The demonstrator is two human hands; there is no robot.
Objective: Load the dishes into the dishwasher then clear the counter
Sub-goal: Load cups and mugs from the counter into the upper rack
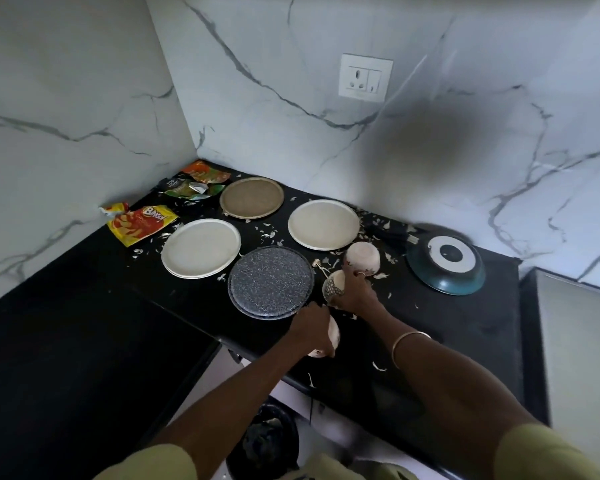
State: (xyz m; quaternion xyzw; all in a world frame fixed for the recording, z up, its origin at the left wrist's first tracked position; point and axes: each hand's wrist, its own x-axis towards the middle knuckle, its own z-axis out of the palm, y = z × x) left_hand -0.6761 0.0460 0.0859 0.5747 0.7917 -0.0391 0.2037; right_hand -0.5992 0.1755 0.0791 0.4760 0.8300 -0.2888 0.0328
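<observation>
**Dish Collection at the Black Surface: Current State**

The left hand [310,329] grips a pale bowl [331,337] at the front edge of the black surface [465,327]; its fingers are curled round the bowl, which is largely hidden beneath the hand. The right hand [355,292] grips a patterned bowl [333,284], fingers curled over its rim, just beside the speckled grey plate [271,282]. A third bowl, pinkish-white [362,258], lies tilted directly behind the right hand; contact between them cannot be confirmed.

Plates on the surface:
- White plate [201,247], left of the speckled plate.
- Brown-centred plate [252,197], toward the rear corner.
- Cream plate [323,224], right of the brown-centred one.

A teal pan [445,268] rests upside down at the right. Snack wrappers [141,225] lie in the rear left corner against the marble wall [291,81]. Pale scraps [267,233] are scattered among the dishes.
</observation>
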